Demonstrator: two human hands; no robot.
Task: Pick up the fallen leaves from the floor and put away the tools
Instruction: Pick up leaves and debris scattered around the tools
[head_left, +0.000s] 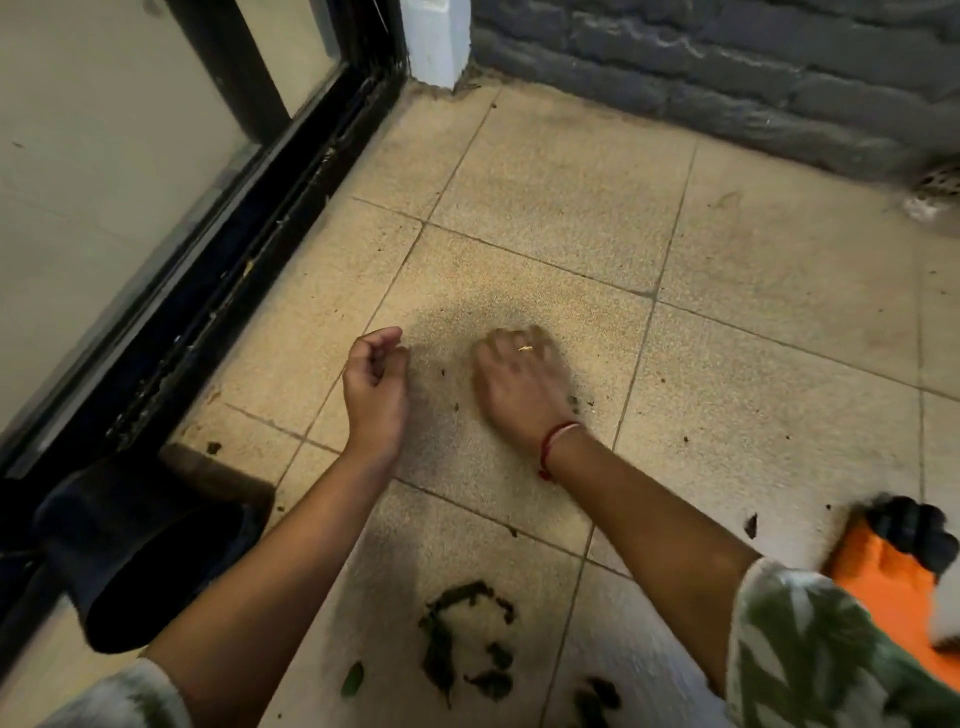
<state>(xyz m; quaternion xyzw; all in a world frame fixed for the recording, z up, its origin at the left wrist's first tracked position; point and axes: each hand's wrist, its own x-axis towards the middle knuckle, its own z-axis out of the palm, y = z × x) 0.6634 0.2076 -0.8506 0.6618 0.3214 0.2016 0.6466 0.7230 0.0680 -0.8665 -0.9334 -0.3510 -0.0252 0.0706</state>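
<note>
A loose pile of dark green fallen leaves (467, 639) lies on the tan floor tiles near the bottom of the head view. A single leaf (353, 678) and another dark clump (597, 696) lie beside it. My right hand (519, 379), with a ring and a red wrist thread, is blurred and knuckles-up, its fingers curled down onto the tile among small leaf crumbs (574, 400). What its fingertips hold is hidden. My left hand (376, 374) hovers a little to its left with fingers loosely curled, and I see nothing in it. An orange tool with a black grip (893, 561) lies at the right edge.
A black sliding-door track (218, 291) runs along the left, and a black object (130, 545) stands beside it. A grey brick wall (727, 67) closes the far side. A spotted thing (935, 192) sits at the wall's foot on the right. More crumbs (685, 439) dot the tiles.
</note>
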